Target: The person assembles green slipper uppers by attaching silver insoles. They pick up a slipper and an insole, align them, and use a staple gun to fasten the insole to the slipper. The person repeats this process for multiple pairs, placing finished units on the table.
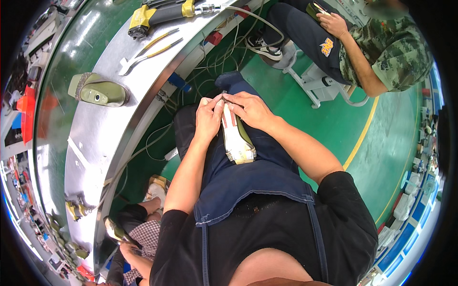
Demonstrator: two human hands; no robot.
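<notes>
A green shoe upper on a last (pixel 238 140) lies on my lap, its pale underside facing up. Reddish-brown strips show on that underside near the far end. My left hand (pixel 208 117) and my right hand (pixel 250 109) meet at this far end, fingers and thumbs pinching its edge. The fingers hide just what part of the edge is pinched. A dark blue apron (pixel 248 183) lies under the shoe.
On the curved metal bench (pixel 114 128) to my left are a green shoe (pixel 102 93), yellow-handled pincers (pixel 152 50) and a yellow-black power tool (pixel 162 16). Cables (pixel 234 52) hang below. One person (pixel 372 62) sits at right, another (pixel 143 238) at lower left; both hold shoes.
</notes>
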